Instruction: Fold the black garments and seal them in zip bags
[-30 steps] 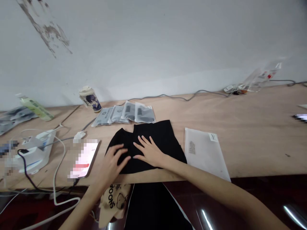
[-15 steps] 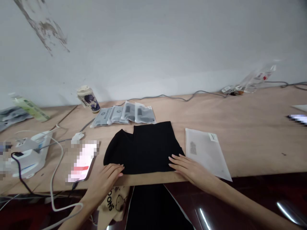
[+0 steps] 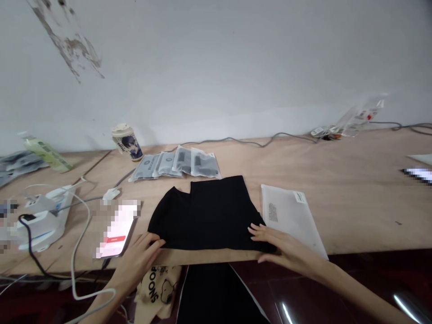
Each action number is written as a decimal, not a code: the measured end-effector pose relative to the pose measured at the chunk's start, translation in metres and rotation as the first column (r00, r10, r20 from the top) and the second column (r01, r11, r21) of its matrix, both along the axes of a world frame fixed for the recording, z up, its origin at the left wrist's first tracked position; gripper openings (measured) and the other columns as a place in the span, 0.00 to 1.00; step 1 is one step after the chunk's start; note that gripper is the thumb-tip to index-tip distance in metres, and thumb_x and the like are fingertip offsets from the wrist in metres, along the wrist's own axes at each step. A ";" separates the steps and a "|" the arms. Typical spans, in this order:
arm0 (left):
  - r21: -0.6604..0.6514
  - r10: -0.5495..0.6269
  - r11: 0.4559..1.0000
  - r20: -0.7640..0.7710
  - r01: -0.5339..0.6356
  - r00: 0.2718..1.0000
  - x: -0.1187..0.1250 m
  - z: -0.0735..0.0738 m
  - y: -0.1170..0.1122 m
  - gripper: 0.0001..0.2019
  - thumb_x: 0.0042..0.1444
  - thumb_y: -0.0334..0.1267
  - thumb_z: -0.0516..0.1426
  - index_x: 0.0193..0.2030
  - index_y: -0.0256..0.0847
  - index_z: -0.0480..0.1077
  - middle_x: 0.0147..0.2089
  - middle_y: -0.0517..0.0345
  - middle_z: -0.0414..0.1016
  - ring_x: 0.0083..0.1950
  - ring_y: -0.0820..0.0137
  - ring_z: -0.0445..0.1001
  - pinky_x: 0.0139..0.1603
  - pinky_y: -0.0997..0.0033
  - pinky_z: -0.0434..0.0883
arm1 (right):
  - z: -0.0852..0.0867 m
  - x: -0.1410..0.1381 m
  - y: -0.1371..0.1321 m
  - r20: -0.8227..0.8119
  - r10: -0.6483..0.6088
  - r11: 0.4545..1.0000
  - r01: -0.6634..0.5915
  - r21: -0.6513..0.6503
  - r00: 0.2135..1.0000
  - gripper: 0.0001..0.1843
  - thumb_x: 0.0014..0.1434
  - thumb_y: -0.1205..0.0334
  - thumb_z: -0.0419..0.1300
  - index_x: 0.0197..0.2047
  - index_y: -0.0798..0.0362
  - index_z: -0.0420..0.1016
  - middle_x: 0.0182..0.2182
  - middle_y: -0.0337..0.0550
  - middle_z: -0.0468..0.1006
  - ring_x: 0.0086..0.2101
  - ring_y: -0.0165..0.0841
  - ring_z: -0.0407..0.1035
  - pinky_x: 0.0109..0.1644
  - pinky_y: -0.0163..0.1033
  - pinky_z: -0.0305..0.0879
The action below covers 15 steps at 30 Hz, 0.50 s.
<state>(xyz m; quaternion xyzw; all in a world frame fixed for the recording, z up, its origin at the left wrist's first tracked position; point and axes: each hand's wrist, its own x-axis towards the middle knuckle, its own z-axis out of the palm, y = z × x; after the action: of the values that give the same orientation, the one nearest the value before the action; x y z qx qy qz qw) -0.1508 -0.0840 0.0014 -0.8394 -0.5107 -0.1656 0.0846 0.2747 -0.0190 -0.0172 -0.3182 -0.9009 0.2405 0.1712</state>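
A folded black garment (image 3: 212,213) lies flat at the front of the table, a notch in its upper left edge. At its lower left corner, my left hand (image 3: 143,249) has fingers bent and close together, closed on the cloth's edge. My right hand (image 3: 278,243) rests over the lower right corner with fingers stretched out and thumb apart, so it is open. Just right of the garment is a frosted plastic zip bag (image 3: 292,216) with a white label, its lower part covered by my right hand and forearm.
Several packed zip bags (image 3: 175,164) lie behind the garment beside a paper cup (image 3: 127,143). To the left are a phone (image 3: 118,234), a power strip (image 3: 47,220) with cables and a bottle (image 3: 47,153). A grey cable (image 3: 232,139) runs along the wall.
My left hand has slid left to the garment's corner and its fingers have drawn in. My right hand has shifted right along the lower edge, its thumb now spread. The garment's lower right corner extends further right.
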 end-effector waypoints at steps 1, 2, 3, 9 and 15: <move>0.019 0.001 1.000 0.015 -0.001 1.000 0.000 0.001 -0.001 0.14 0.64 0.39 0.46 0.39 0.43 0.72 0.37 0.56 0.74 0.39 0.70 0.72 0.41 0.69 0.70 | -0.002 0.002 -0.002 -0.029 -0.029 1.000 0.029 -0.005 0.999 0.16 0.62 0.53 0.54 0.51 0.48 0.72 0.55 0.42 0.72 0.57 0.38 0.62 0.62 0.49 0.60; 0.041 -0.002 0.999 0.032 0.001 0.999 0.000 0.002 -0.001 0.13 0.64 0.40 0.47 0.39 0.44 0.72 0.37 0.57 0.75 0.39 0.69 0.72 0.42 0.68 0.70 | -0.004 0.002 -0.004 -0.065 -0.073 0.997 0.072 -0.005 0.995 0.15 0.64 0.55 0.52 0.50 0.46 0.73 0.53 0.41 0.74 0.55 0.37 0.65 0.61 0.48 0.62; 0.065 -0.005 0.998 0.054 0.002 0.999 0.000 0.003 -0.001 0.12 0.63 0.41 0.48 0.38 0.44 0.72 0.37 0.57 0.76 0.40 0.68 0.73 0.44 0.67 0.70 | -0.004 0.003 -0.006 -0.105 -0.130 0.991 0.130 -0.003 0.986 0.14 0.65 0.56 0.50 0.49 0.45 0.73 0.50 0.40 0.76 0.53 0.37 0.68 0.58 0.47 0.65; 0.024 0.203 0.975 0.312 -0.222 0.928 0.008 0.005 0.015 0.18 0.62 0.50 0.46 0.37 0.44 0.72 0.36 0.56 0.78 0.40 0.65 0.74 0.43 0.66 0.71 | 0.015 -0.023 0.017 -0.342 -0.474 0.865 0.501 -0.009 0.812 0.16 0.62 0.49 0.51 0.43 0.48 0.74 0.37 0.44 0.80 0.34 0.37 0.75 0.36 0.41 0.72; -0.265 0.548 0.835 0.469 -0.482 0.692 0.021 0.024 0.066 0.21 0.61 0.53 0.43 0.38 0.42 0.71 0.34 0.57 0.77 0.36 0.65 0.73 0.37 0.71 0.66 | 0.031 -0.068 0.103 -0.507 -0.607 0.762 0.628 -0.155 0.612 0.24 0.58 0.41 0.52 0.34 0.54 0.73 0.31 0.46 0.79 0.34 0.37 0.72 0.38 0.40 0.65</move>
<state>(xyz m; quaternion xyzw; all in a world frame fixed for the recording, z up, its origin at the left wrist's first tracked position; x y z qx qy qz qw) -0.1303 -0.0178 0.0250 -0.5870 -0.7374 -0.3276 -0.0665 0.2072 0.0841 0.0138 -0.5261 -0.6566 0.2274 0.4903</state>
